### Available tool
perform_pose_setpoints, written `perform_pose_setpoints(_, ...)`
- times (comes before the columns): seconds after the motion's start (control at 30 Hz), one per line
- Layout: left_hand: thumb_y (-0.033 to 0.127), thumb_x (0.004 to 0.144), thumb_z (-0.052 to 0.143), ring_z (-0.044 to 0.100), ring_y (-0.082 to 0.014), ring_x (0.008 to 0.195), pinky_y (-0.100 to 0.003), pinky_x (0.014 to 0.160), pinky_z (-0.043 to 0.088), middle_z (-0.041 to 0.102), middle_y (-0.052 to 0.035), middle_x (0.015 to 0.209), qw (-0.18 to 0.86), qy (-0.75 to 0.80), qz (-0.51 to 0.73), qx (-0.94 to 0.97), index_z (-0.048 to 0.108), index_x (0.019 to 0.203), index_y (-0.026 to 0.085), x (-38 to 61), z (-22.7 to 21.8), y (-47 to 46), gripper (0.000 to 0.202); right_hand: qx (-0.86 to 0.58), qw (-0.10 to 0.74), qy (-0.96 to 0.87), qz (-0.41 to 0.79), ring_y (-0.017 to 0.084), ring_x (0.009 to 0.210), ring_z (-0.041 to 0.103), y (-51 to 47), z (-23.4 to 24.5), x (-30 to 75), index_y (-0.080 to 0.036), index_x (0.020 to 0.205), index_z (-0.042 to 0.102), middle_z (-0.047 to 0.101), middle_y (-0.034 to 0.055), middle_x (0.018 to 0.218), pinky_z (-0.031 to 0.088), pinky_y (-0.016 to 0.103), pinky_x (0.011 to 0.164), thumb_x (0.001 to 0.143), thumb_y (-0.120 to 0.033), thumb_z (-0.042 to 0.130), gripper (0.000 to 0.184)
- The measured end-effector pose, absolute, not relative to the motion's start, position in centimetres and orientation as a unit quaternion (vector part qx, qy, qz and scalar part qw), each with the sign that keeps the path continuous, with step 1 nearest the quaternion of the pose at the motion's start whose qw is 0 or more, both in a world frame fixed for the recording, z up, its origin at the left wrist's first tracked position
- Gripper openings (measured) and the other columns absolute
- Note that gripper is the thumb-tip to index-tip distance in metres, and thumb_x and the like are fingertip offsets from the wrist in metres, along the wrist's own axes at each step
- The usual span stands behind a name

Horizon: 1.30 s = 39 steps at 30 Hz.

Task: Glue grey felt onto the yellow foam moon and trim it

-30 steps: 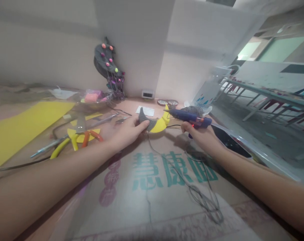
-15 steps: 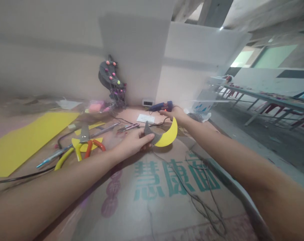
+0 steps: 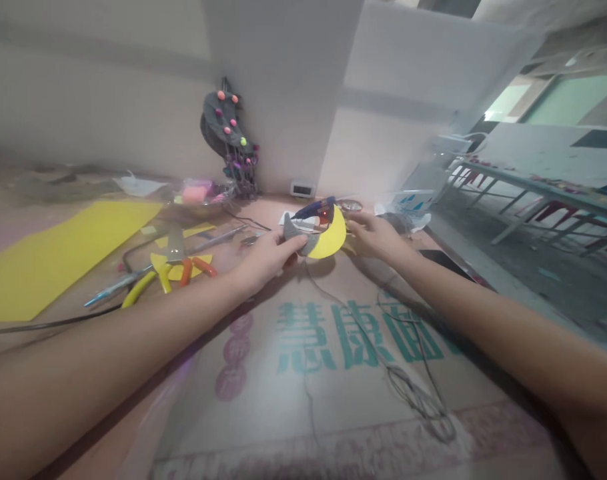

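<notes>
My left hand (image 3: 276, 255) pinches a crescent moon (image 3: 331, 235) cut from yellow sheet, its left part wrapped in grey yarn. From it a grey yarn strand (image 3: 356, 310) trails down over the cardboard to a loose tangle. A dark blue glue gun (image 3: 314, 209) with a small red light is just behind the crescent, its grip partly hidden. Close to the crescent's right edge is my right hand (image 3: 376, 235), fingers loosely bent and apart, with nothing visible in them.
Pliers (image 3: 171, 267) with yellow and orange handles, a blue-tipped pen (image 3: 106, 293) and a yellow sheet (image 3: 58, 257) lie left. A grey moon ornament with pompoms (image 3: 222, 127) leans against the wall beside a small digital clock (image 3: 302, 189). Printed cardboard (image 3: 263, 413) covers the front.
My right hand has come away from the glue gun and moved toward the crescent's right side. The gun now sits nearer the crescent. The view has tilted slightly downward.
</notes>
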State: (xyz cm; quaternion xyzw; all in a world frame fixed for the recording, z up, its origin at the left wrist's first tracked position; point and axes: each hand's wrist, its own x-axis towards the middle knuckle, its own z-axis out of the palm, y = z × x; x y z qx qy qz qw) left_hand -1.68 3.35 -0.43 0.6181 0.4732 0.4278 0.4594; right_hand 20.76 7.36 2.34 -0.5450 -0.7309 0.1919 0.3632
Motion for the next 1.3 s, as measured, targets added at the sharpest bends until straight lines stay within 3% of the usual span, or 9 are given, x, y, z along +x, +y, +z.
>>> perform_pose_setpoints(0.1,0.049,0.081,0.056,0.045,-0.0089,0.048,-0.021,0.042,0.03,0.053,0.0026,0.058,0.431,0.48,0.452,0.617,0.056,0.072,0.017,-1.9,-0.4,3.4,0.033,-0.528,0.29,-0.786,0.14,0.026,0.11,0.06,3.7,2.1,21.1,-0.016,0.109,0.068,0.067,0.0107,0.116,0.041,0.042,0.101,0.091,-0.031,0.047,0.032)
perform_pose_setpoints(0.27,0.048,0.083,0.054,0.048,-0.01,0.052,-0.023,0.048,0.033,0.056,0.0005,0.061,0.378,0.484,0.46,0.641,0.058,0.067,0.015,-2.1,-0.1,3.4,0.036,-0.405,0.232,-0.863,0.194,0.028,0.122,0.052,0.6,0.6,18.1,-0.016,0.127,0.055,0.057,0.0138,0.131,0.04,0.043,0.103,0.082,-0.038,0.061,0.05)
perform_pose_setpoints(0.37,0.036,0.081,0.058,0.052,-0.0109,0.059,-0.022,0.053,0.038,0.06,0.0002,0.07,0.391,0.445,0.471,0.654,0.063,0.09,0.015,-1.9,0.1,3.3,0.024,-0.376,0.253,-0.837,0.307,0.022,0.1,0.063,0.3,0.1,16.1,-0.016,0.115,0.058,0.067,0.0102,0.109,0.049,0.037,0.088,0.082,-0.031,0.061,0.036)
perform_pose_setpoints(0.47,0.026,0.078,0.059,0.053,-0.0107,0.059,-0.022,0.056,0.041,0.061,0.0021,0.072,0.387,0.431,0.49,0.651,0.048,0.129,0.019,-1.7,0.2,3.0,0.052,-0.401,0.247,-0.791,0.391,0.014,0.066,0.061,-0.1,0.8,15.5,-0.016,0.094,0.059,0.063,0.0008,0.073,0.048,0.027,0.064,0.087,-0.024,0.052,0.013)
perform_pose_setpoints(0.53,0.026,0.078,0.059,0.052,-0.0109,0.057,-0.023,0.057,0.042,0.06,0.0033,0.07,0.343,0.455,0.488,0.661,0.04,0.138,0.021,-1.8,0.1,2.9,0.063,-0.419,0.24,-0.783,0.392,0.011,0.055,0.055,-0.4,1.8,16.0,-0.017,0.087,0.058,0.058,-0.0022,0.065,0.043,0.024,0.055,0.089,-0.026,0.048,0.014)
perform_pose_setpoints(0.73,0.027,0.087,0.046,0.058,-0.0164,0.081,-0.029,0.075,0.044,0.066,-0.0034,0.089,0.282,0.43,0.397,0.76,0.066,0.097,0.018,-1.6,-0.1,2.8,0.024,-0.433,0.256,-0.827,0.25,0.012,0.062,0.054,0.5,4.3,18.7,-0.017,0.068,0.056,0.057,-0.0002,0.063,0.041,0.025,0.061,0.093,-0.035,0.043,0.033)
perform_pose_setpoints(0.9,0.037,0.078,0.064,0.06,-0.0179,0.087,-0.031,0.078,0.047,0.064,-0.0032,0.105,0.307,0.389,0.336,0.801,0.059,0.109,0.021,-1.5,-0.7,2.6,0.035,-0.425,0.346,-0.784,0.293,0.012,0.069,0.057,1.8,3.1,19.6,-0.017,0.071,0.057,0.059,0.001,0.069,0.044,0.026,0.071,0.092,-0.041,0.047,0.034)
perform_pose_setpoints(1.1,0.041,0.079,0.064,0.059,-0.0177,0.087,-0.031,0.077,0.047,0.062,-0.004,0.101,0.273,0.352,0.344,0.826,0.057,0.099,0.02,-1.7,-0.8,2.4,0.03,-0.438,0.443,-0.664,0.414,0.01,0.058,0.055,2.2,1.4,19.6,-0.018,0.074,0.055,0.057,-0.0016,0.064,0.046,0.024,0.06,0.083,-0.045,0.061,0.029)
perform_pose_setpoints(1.3,0.045,0.079,0.064,0.059,-0.0173,0.086,-0.031,0.077,0.047,0.062,-0.0034,0.097,0.269,0.364,0.352,0.82,0.059,0.095,0.02,-1.8,-0.3,2.3,0.03,-0.494,0.411,-0.661,0.386,0.006,0.039,0.035,2.9,1.2,20.8,-0.019,0.079,0.057,0.042,-0.0075,0.049,0.028,0.02,0.039,0.081,-0.043,0.061,0.024)
